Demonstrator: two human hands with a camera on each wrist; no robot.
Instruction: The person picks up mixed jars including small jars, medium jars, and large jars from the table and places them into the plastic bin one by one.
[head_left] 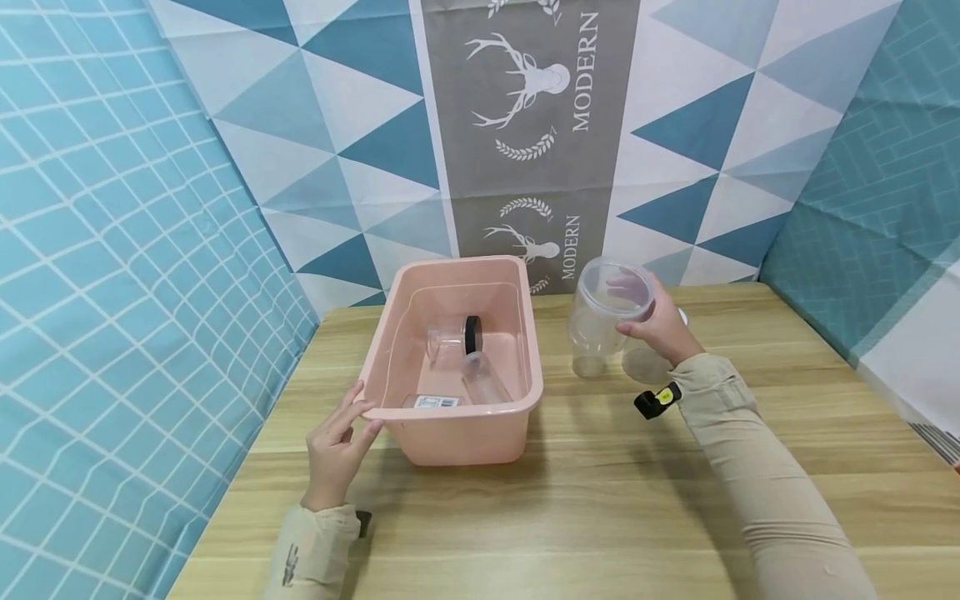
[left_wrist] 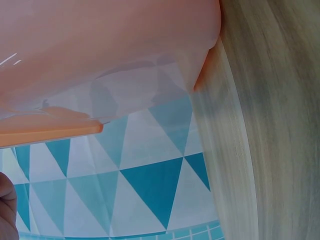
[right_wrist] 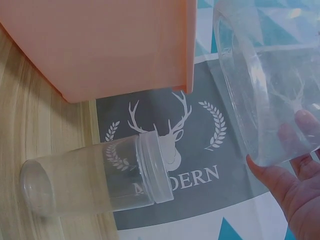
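My right hand grips a large clear plastic jar above the table, thumb and fingers around one end, with the jar tilted. Below it, a slimmer clear jar with a translucent lid stands upright on the table. Another clear container is beside it, partly behind my right hand. At the near left corner of a pink plastic basin, my left hand holds the rim between fingers and thumb. Inside the basin lie a clear jar with a black lid and a clear cylindrical container.
A white printed label shows near the basin's front wall, on a clear item mostly hidden by the rim. The wooden table meets a patterned backdrop behind and blue tiled sheeting at the left.
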